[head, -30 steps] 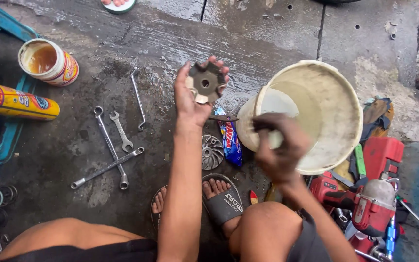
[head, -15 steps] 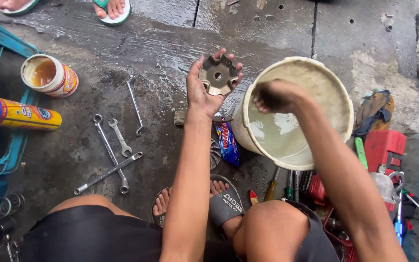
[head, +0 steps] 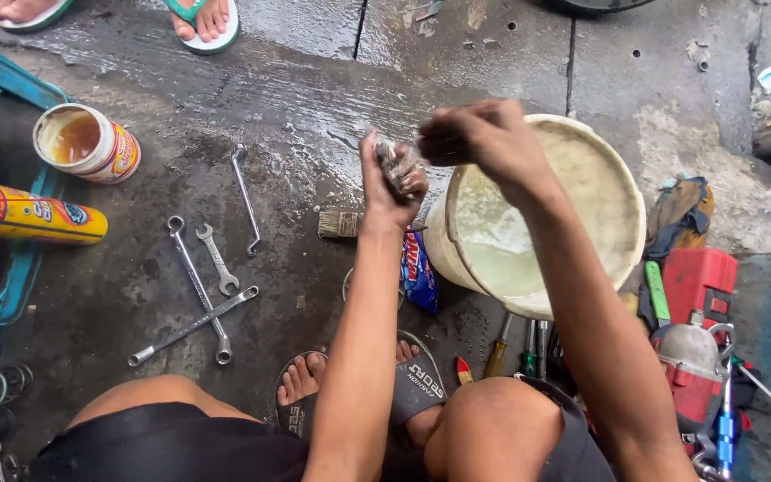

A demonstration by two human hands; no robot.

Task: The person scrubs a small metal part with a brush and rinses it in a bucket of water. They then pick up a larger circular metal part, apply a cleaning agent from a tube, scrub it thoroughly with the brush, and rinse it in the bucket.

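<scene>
- Landmark: the cream bucket (head: 613,192), tilted on wet concrete, milky liquid inside.
- Nearest the camera, below the bucket: person's knees, a sandalled foot (head: 412,384), screwdrivers (head: 515,353) just under the rim.
- Left of the bucket, lower: three spanners (head: 203,290) crossed on the ground, well apart from it.
- At the bucket's near-left rim: left hand (head: 390,183) closed around a dirty metal part (head: 397,165), held edge-on, long axis roughly upright.
- Right hand (head: 484,138) pinched narrow at the part's right side, above the rim; whether it gripped anything, cannot tell (blurred).
- Both hands met at the part; left was bearing it, right came in from the bucket side.
- Brush (head: 341,223) lay just left of the bucket, below the left hand.
- Far left: open tin (head: 87,143), spray can (head: 33,214).
- Beyond: another person's feet in green flip-flops (head: 203,22).
</scene>
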